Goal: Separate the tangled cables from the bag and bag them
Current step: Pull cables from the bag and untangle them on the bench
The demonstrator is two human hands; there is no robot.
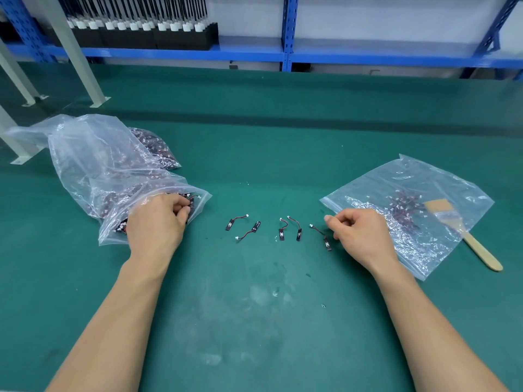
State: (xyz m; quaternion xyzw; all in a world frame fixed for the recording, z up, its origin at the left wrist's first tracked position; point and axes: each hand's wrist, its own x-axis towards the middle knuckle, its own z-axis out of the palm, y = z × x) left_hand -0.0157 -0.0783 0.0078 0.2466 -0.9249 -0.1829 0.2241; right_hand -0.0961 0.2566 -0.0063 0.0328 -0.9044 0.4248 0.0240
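Note:
A crumpled clear bag [96,162] full of tangled red-and-black cables lies at the left. My left hand [157,222] is in its mouth, and its fingertips pinch a cable [190,205] from the tangle. Several separated cables lie in a row on the green mat, among them one [237,220], a middle one [296,228] and the rightmost [321,236]. My right hand [360,234] hovers just right of that last cable with fingers loosely curled, holding nothing. A flat zip bag [376,190] at the right holds a small heap of cables [405,206].
A wooden-handled brush [467,236] lies across the right bag. A second packed bag of cables [160,149] sits behind the left one. Grey frame legs [76,52] stand at the back left, and blue shelving [287,35] runs along the back.

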